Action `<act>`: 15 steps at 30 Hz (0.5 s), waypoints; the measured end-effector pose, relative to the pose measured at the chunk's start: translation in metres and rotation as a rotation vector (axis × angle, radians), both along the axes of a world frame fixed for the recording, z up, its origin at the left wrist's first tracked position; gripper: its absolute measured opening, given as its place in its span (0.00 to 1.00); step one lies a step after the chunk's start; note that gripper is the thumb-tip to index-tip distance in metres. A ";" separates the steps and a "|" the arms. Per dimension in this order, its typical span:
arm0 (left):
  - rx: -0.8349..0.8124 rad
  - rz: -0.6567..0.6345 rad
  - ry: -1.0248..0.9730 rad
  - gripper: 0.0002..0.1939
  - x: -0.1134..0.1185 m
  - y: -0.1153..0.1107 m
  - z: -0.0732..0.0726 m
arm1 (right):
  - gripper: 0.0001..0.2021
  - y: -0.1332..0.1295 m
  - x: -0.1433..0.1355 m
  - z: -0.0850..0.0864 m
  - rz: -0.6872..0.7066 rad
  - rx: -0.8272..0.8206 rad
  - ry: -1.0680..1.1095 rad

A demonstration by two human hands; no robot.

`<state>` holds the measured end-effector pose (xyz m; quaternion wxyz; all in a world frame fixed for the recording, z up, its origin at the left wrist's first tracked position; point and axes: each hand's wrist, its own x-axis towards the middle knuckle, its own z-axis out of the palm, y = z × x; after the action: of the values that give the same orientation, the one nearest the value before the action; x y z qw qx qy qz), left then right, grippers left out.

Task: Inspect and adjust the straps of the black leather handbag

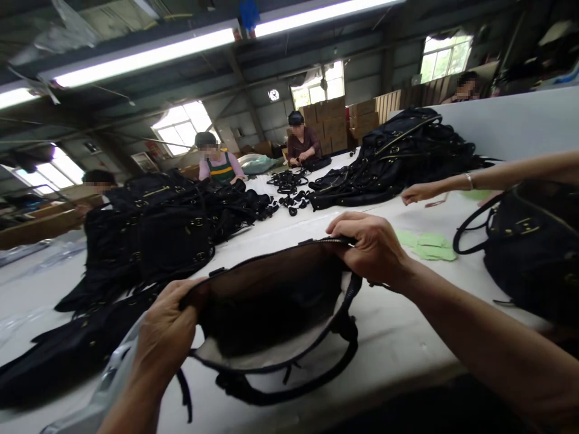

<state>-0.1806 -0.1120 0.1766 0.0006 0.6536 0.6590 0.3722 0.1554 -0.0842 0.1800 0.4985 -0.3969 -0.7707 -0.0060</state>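
A black handbag (271, 301) hangs between my two hands above the white table, its zipped mouth spread wide toward me. Its inside shows a dark lining, with a pale strip along the near edge. My left hand (169, 319) is closed on the left end of the opening, thumb over the rim. At the right end, my right hand (373, 247) grips the rim near the zip. One carrying handle (294, 392) droops on the near side, and a loose strap (184, 395) dangles below my left hand. The bottom of the bag is hidden.
Black bags pile up on the left (172, 235) and at the back right (389, 157). Green paper pieces (429, 246) lie beyond my right wrist. Another person's hand (420, 193) reaches in from the right, near another black handbag (534, 247). Several people work farther back.
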 end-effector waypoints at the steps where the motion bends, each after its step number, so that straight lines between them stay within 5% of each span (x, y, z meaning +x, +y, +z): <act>1: -0.019 -0.003 -0.013 0.21 0.000 -0.002 0.002 | 0.05 0.004 0.000 -0.001 -0.005 -0.005 0.007; 11: 0.001 -0.122 -0.012 0.17 0.010 -0.012 0.022 | 0.06 0.043 0.001 -0.007 -0.096 0.040 0.145; 15: 0.058 -0.115 -0.067 0.19 0.014 -0.002 0.000 | 0.09 0.062 0.000 -0.033 -0.103 0.058 0.147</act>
<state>-0.1668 -0.1136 0.1770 0.0249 0.6774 0.6088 0.4121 0.1558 -0.0226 0.1471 0.5640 -0.4207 -0.7101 -0.0245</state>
